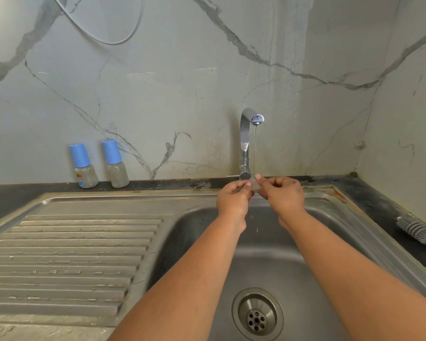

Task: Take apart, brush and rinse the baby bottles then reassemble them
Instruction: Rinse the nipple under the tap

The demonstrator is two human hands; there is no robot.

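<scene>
A home kitchen is shown. A stainless-steel sink (pixel 330 212) with a ribbed draining board (pixel 67 262) and a round drain (pixel 257 321) is set into a dark table (pixel 8 195), and a chrome tap (pixel 246 141) with a thin stream of water running is mounted behind the basin against a marble-patterned wall (pixel 158 82). Household use is suggested by two blue-capped baby bottles (pixel 99 164) stood by the wall and a bottle brush (pixel 417 230) laid to the right of the sink.

Dark countertop (pixel 376 205) — two capped baby bottles (pixel 85 166) at wall, bottle brush (pixel 414 230) right, inset steel sink (pixel 89 254)
</scene>
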